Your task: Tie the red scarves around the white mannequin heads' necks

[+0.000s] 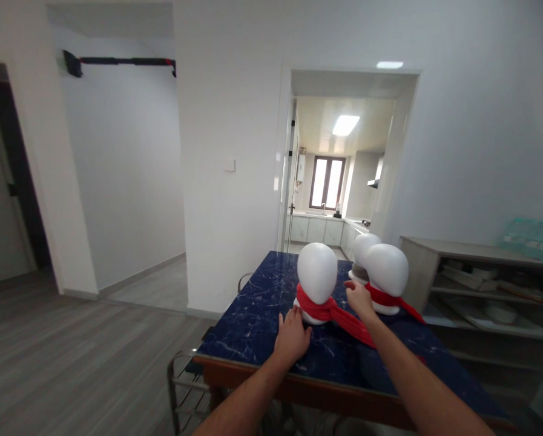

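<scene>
Head view: three white mannequin heads are shown on a dark blue marbled worktop. The nearest mannequin head stands upright with a red scarf wound round its neck, the loose end trailing toward the near right across the worktop. The left hand is laid on the worktop just beside the base of this head, fingers loosely spread, its grip open and nothing held. The right hand is placed against the scarf at the head's right side; whether its grip is closed on the cloth cannot be told. A second head, also wearing a red scarf, is seen just beyond the right hand, and a third head partly hidden behind it. Grey shelves stand at the right.
</scene>
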A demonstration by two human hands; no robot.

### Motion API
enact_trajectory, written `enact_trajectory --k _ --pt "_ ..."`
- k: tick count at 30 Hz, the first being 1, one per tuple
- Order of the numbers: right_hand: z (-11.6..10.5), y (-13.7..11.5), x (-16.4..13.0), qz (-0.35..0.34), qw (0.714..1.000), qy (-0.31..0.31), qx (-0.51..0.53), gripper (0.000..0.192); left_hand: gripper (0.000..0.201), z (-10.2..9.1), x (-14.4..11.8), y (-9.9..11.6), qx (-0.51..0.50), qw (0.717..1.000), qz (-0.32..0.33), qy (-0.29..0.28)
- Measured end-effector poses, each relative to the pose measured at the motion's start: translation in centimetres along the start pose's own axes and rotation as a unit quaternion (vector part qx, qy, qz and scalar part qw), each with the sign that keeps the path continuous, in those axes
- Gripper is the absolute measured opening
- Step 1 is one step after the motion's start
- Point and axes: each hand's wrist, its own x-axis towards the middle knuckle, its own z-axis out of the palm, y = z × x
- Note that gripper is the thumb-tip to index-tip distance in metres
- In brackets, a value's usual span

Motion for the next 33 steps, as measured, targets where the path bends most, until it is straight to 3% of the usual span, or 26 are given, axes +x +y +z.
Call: enact_trajectory --k 4,9,33 --pt "3.8 2.8 -4.0 -0.110 0.994 -0.016 -0.022 0.052 0.071 -0.4 -0.1 0.2 0.008 1.000 0.001 -0.005" --pt "6.9 2.8 -6.7 -0.163 0.980 -0.025 -0.110 0.057 0.070 -0.8 -0.2 0.5 0.037 0.999 -0.002 -0.014" --pt "7.0 2.4 -7.0 -0.153 0.978 -0.028 -0.136 0.049 0.072 -1.2 -0.3 0.7 0.046 0.999 -0.003 -0.028"
